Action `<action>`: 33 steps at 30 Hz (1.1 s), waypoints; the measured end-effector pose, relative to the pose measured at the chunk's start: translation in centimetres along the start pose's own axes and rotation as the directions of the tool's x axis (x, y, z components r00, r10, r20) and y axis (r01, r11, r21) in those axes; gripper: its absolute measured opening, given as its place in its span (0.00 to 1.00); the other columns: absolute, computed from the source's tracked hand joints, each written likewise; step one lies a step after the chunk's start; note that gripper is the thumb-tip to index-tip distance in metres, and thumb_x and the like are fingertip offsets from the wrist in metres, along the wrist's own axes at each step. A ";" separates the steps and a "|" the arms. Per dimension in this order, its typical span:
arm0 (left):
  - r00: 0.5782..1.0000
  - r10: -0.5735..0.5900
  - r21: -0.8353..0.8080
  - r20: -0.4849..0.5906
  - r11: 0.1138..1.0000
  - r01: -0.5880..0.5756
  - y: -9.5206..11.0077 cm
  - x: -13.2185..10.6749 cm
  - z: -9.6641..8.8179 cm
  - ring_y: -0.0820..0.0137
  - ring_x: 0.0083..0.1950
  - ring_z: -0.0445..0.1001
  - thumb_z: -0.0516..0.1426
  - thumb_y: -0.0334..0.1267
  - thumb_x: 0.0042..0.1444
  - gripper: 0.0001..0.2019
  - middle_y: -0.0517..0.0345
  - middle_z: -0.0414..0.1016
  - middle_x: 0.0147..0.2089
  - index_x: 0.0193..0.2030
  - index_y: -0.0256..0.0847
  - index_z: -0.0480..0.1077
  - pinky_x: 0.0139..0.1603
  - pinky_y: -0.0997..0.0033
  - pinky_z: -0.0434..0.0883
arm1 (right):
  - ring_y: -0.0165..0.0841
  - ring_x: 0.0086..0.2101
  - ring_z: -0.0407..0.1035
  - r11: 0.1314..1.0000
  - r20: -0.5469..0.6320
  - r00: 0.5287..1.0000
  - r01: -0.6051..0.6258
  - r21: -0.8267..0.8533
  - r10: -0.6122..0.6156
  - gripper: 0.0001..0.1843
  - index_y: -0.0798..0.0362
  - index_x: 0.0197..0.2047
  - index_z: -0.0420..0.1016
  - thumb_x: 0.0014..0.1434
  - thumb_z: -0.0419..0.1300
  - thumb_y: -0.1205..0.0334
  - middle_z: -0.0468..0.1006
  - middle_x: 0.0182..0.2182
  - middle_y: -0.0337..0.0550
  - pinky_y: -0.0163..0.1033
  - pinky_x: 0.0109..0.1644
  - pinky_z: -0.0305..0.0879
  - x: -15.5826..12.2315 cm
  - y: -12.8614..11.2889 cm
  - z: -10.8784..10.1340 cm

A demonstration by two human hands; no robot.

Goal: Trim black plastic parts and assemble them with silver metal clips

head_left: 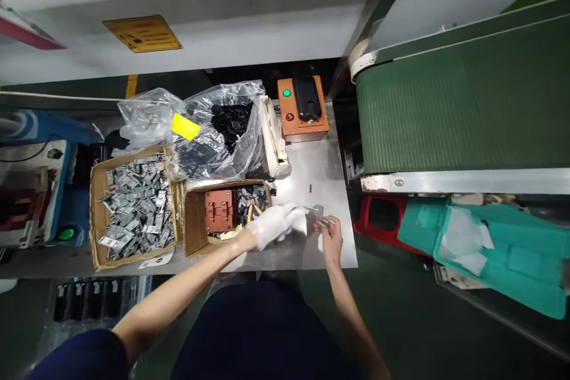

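So the gloved left hand [272,224] and bare right hand [330,236] pinch a small metal part [321,222] together over the steel table [312,178] — probably steadying it — just right of the cardboard box [192,219].

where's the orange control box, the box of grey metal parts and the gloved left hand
orange control box [303,122], head view, on its orange face
box of grey metal parts [94,214], head view, left cardboard wall
left hand [272,224], head view, back of glove
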State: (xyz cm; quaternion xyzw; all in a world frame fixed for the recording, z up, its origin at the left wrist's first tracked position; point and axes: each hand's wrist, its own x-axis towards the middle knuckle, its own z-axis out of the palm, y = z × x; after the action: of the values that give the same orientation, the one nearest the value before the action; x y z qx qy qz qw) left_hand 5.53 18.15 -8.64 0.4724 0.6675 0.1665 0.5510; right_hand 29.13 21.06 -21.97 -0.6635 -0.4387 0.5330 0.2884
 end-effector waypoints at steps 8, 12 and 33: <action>0.947 -0.225 0.145 -0.230 0.954 0.262 -9.0 -13.5 -7.1 0.63 0.42 0.79 0.32 0.47 0.73 0.33 0.50 0.79 0.36 0.31 0.39 0.73 0.54 0.61 0.74 | 0.34 0.34 0.67 0.996 0.450 0.893 -0.061 0.062 0.027 0.16 0.48 0.47 0.73 0.55 0.58 0.55 0.73 0.35 0.40 0.39 0.40 0.64 -8.3 -9.0 2.5; 0.973 -0.122 0.365 -0.194 0.912 0.187 -12.5 -9.8 -9.6 0.49 0.52 0.74 0.46 0.40 0.69 0.19 0.39 0.75 0.47 0.54 0.32 0.74 0.59 0.42 0.67 | 0.35 0.36 0.66 0.969 0.748 0.658 -0.230 0.091 0.086 0.21 0.46 0.45 0.72 0.45 0.58 0.64 0.72 0.37 0.39 0.38 0.40 0.63 -9.5 -10.6 10.8; 0.971 -0.222 -0.085 -0.084 0.973 0.215 -10.9 -8.5 -14.9 0.64 0.29 0.68 0.47 0.67 0.58 0.30 0.56 0.71 0.24 0.24 0.42 0.67 0.36 0.65 0.69 | 0.39 0.37 0.58 0.978 0.751 0.651 -0.204 0.032 0.111 0.19 0.48 0.26 0.69 0.61 0.61 0.44 0.66 0.29 0.40 0.41 0.44 0.54 -14.6 -14.7 21.5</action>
State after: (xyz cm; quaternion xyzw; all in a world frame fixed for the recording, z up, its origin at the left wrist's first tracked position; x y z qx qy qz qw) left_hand -13.07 10.28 -6.80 0.3665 0.7335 0.1517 0.5519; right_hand 3.77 12.86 -8.54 -0.4057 -0.4277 0.8044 0.0738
